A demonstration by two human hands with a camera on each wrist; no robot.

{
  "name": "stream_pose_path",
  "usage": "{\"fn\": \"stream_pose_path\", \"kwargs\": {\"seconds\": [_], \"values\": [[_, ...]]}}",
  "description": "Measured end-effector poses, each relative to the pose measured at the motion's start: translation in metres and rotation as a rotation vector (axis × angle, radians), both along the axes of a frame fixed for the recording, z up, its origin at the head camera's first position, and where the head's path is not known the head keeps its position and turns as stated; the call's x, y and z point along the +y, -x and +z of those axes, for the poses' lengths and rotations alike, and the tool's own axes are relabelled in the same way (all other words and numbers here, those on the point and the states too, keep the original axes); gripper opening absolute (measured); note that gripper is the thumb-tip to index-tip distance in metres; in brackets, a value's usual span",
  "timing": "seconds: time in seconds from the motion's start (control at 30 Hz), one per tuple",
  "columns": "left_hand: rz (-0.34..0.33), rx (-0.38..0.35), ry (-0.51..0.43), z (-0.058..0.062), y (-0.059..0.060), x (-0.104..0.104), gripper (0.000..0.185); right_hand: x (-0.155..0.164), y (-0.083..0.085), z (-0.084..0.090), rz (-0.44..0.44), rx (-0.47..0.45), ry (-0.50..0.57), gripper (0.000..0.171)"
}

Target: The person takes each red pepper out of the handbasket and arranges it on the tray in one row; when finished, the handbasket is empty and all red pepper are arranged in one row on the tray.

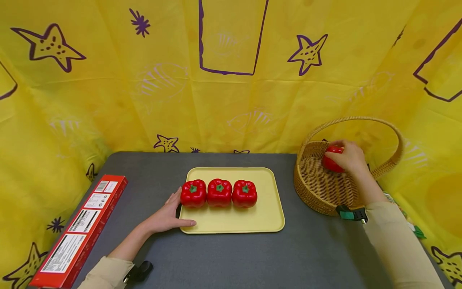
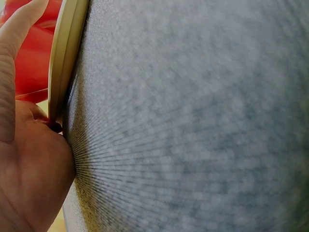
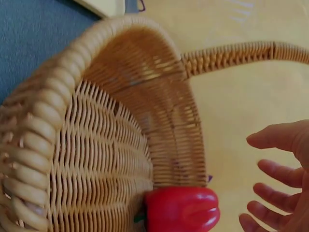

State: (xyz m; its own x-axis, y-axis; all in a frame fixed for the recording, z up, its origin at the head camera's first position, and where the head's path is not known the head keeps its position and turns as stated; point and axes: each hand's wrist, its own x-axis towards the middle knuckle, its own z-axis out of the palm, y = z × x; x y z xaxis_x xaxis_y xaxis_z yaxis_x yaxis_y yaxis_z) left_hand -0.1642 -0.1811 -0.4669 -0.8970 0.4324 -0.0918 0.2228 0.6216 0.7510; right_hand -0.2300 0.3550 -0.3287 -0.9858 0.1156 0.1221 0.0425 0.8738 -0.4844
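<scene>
Three red bell peppers stand in a row on a pale yellow tray (image 1: 234, 224): a left one (image 1: 193, 194), a middle one (image 1: 219, 193) and a right one (image 1: 244, 194). My left hand (image 1: 164, 216) rests at the tray's left edge, its straight thumb (image 2: 17, 34) over the rim and its fingers beside the left pepper. Another bell pepper (image 3: 181, 210) lies inside a wicker basket (image 3: 101, 164) at the right. Above the basket is my right hand (image 1: 349, 157), beside that pepper. In the right wrist view its fingers (image 3: 275, 171) are spread, apart from the pepper, and hold nothing.
A long red box (image 1: 81, 230) with white labels lies along the left side of the dark grey table (image 1: 238, 261). The basket's tall handle (image 1: 355, 118) arches over its opening. Behind the table hangs a yellow patterned cloth (image 1: 231, 100).
</scene>
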Motion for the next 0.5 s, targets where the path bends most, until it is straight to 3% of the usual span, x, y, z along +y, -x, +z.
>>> {"fn": "stream_pose_path", "kwargs": {"seconds": [0.5], "values": [[0.000,0.002,0.001,0.000,0.000,0.000,0.111,0.023,0.014,-0.019,0.027,-0.116,-0.075,0.067]]}}
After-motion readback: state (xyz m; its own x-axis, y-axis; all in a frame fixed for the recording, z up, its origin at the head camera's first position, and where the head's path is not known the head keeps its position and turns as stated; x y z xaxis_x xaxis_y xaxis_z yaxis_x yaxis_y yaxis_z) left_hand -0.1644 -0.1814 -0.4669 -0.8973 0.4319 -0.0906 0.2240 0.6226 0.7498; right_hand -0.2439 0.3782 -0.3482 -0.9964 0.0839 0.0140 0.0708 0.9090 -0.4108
